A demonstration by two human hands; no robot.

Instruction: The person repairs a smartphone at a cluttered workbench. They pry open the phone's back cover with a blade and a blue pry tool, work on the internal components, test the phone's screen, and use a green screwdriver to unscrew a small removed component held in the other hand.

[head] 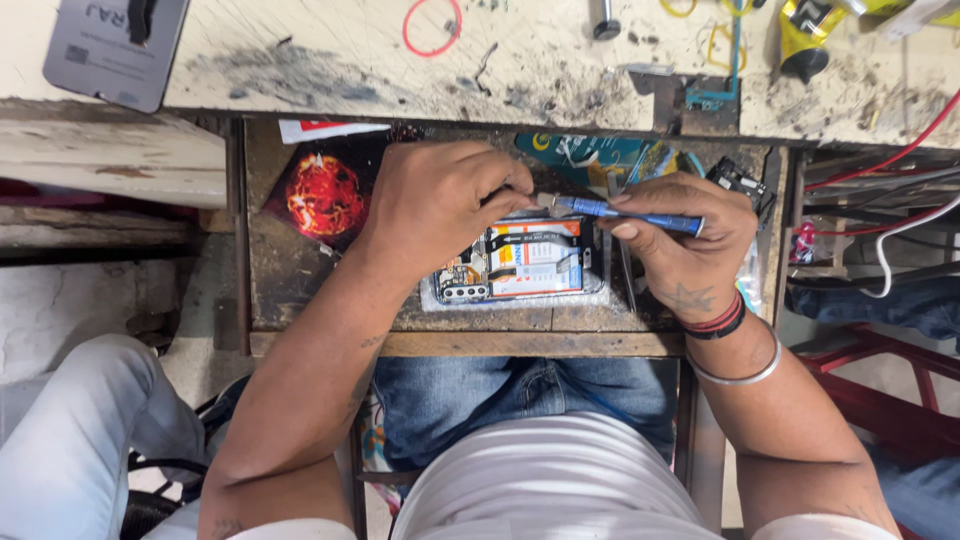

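Right hand [680, 245] grips blue screwdriver [625, 212]; left hand [440, 200] pinches opened phone [530, 260], covering its corner; red band [432, 27] above.

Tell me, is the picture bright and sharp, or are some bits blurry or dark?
In the head view, even light keeps the left hand, the right hand, the blue screwdriver and the opened phone sharp; the space under the workbench sits in shadow; the edges bend a little, and no strong glare shows.

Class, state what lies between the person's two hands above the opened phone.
Head view: the blue screwdriver spans from right hand to left hand.
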